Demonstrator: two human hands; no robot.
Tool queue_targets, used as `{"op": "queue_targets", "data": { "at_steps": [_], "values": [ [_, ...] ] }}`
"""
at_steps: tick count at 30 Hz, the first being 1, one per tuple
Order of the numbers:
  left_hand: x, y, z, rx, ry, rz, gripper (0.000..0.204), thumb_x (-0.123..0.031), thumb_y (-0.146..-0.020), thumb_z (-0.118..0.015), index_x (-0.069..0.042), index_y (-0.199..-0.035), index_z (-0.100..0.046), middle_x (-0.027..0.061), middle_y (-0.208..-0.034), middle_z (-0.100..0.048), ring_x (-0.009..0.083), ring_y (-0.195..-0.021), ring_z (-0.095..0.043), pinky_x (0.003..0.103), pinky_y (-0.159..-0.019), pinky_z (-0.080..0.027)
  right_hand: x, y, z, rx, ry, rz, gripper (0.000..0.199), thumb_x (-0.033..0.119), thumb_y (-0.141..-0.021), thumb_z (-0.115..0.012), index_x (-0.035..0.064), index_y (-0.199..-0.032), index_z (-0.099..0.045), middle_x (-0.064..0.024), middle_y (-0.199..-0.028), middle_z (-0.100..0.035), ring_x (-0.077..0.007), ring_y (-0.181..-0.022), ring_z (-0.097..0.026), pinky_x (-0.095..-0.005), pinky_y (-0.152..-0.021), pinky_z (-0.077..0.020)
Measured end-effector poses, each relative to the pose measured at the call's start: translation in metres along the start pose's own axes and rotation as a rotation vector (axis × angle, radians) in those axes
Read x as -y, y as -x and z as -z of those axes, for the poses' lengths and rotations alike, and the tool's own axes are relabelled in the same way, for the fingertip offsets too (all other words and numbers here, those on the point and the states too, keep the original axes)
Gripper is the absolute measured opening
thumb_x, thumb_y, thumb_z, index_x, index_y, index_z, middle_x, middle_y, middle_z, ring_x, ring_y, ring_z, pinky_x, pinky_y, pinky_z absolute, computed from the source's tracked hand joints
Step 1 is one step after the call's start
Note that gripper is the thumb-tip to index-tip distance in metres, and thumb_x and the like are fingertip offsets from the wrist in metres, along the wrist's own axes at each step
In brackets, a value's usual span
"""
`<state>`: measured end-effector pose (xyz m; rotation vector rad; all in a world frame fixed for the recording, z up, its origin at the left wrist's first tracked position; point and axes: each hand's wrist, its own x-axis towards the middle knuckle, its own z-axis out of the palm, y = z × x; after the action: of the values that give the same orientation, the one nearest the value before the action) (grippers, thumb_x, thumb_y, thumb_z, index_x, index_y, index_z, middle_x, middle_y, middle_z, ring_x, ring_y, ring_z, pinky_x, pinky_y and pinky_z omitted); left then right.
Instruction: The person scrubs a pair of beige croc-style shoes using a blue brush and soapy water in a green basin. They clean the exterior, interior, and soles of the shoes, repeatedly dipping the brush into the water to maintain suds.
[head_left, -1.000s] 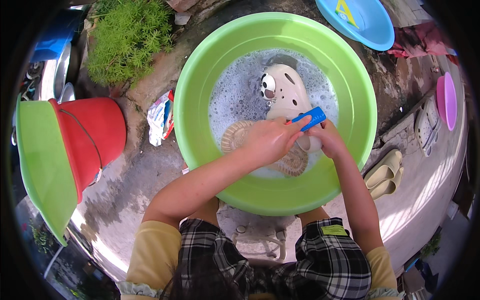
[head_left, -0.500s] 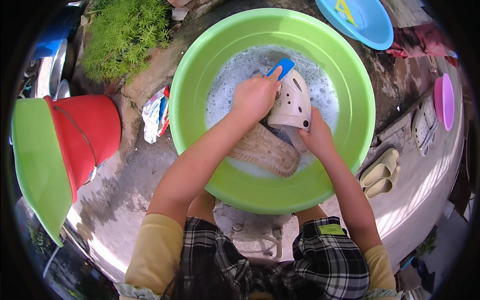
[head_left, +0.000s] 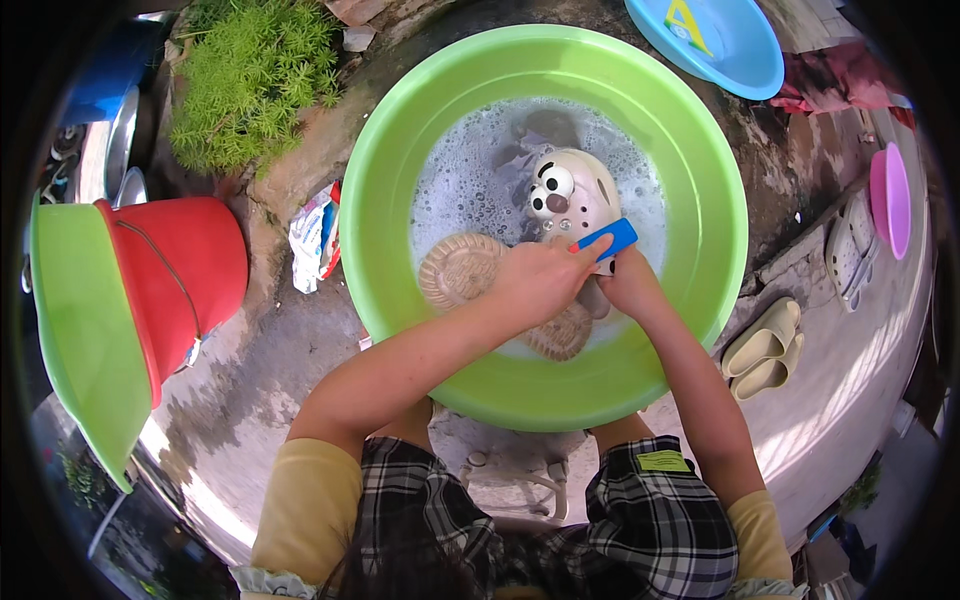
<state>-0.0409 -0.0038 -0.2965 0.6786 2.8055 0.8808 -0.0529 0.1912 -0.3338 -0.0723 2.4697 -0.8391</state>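
Note:
A large green basin [head_left: 375, 330] of sudsy water stands before me. Over the suds is a pale clog [head_left: 592, 192] with a cartoon face of round eyes and a brown nose on its toe. My right hand [head_left: 632, 284] grips it at the near, right edge. In my left hand [head_left: 545, 282] is a blue-backed scrub brush [head_left: 610, 240], pressed at the clog's near end; its bristles are hidden. A second clog [head_left: 460, 272] lies sole up in the water, partly under my left hand and forearm. Something dark [head_left: 548, 128] sits in the suds at the far side.
Left of the basin are a detergent bag [head_left: 316, 238] and a red bucket [head_left: 195, 285] with a green basin [head_left: 85, 325] against it. On the right lie beige slippers [head_left: 764, 350], another clog [head_left: 850, 250] and a pink basin [head_left: 888, 200]. A blue basin [head_left: 740, 60] stands far right.
The brush in my left hand has moved from the clog's toe down to its near end, right of before. The clog's cartoon face now shows, and more of the other sole is uncovered.

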Motion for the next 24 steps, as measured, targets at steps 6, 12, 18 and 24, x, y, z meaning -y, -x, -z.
{"op": "queue_targets", "data": {
  "at_steps": [6, 12, 18, 24],
  "values": [
    [0.056, -0.058, 0.013, -0.118, -0.055, 0.28, 0.037, -0.032, -0.096, -0.054, -0.021, -0.131, -0.061, 0.0135, -0.076, -0.066, 0.0334, -0.063, -0.065, 0.045, -0.057, -0.051, 0.008, 0.001, 0.001, 0.051, 0.061, -0.129, 0.045, 0.008, -0.079, -0.065, -0.0034, -0.112, -0.038, -0.0297, -0.093, -0.064, -0.0468, -0.09, -0.064, -0.05, -0.078, -0.0519],
    [0.02, -0.032, 0.003, -0.04, 0.009, 0.101, 0.036, -0.031, -0.095, -0.056, -0.02, -0.129, -0.063, 0.0132, -0.075, -0.067, 0.0327, -0.061, -0.064, 0.044, -0.057, -0.052, 0.001, -0.003, 0.0, -0.059, 0.02, -0.06, 0.043, 0.008, -0.081, -0.065, -0.0021, -0.112, -0.038, -0.0296, -0.095, -0.064, -0.0477, -0.091, -0.063, -0.051, -0.078, -0.0508],
    [0.059, -0.046, 0.02, -0.172, -0.018, 0.306, 0.036, -0.029, -0.095, -0.056, -0.018, -0.129, -0.062, 0.0147, -0.073, -0.065, 0.0344, -0.061, -0.063, 0.045, -0.055, -0.05, 0.001, -0.006, -0.001, -0.046, 0.054, -0.057, 0.041, 0.008, -0.081, -0.064, -0.0007, -0.112, -0.039, -0.0294, -0.097, -0.064, -0.0478, -0.091, -0.063, -0.0519, -0.077, -0.0504],
    [0.009, -0.006, -0.005, -0.061, 0.024, 0.0, 0.038, -0.03, -0.094, -0.059, -0.018, -0.13, -0.06, 0.0135, -0.072, -0.064, 0.0301, -0.061, -0.064, 0.043, -0.051, -0.05, -0.008, -0.004, -0.001, -0.067, 0.027, -0.045, 0.036, 0.008, -0.082, -0.063, -0.001, -0.109, -0.041, -0.0294, -0.094, -0.064, -0.0481, -0.089, -0.063, -0.0525, -0.076, -0.0501]
  ]
}}
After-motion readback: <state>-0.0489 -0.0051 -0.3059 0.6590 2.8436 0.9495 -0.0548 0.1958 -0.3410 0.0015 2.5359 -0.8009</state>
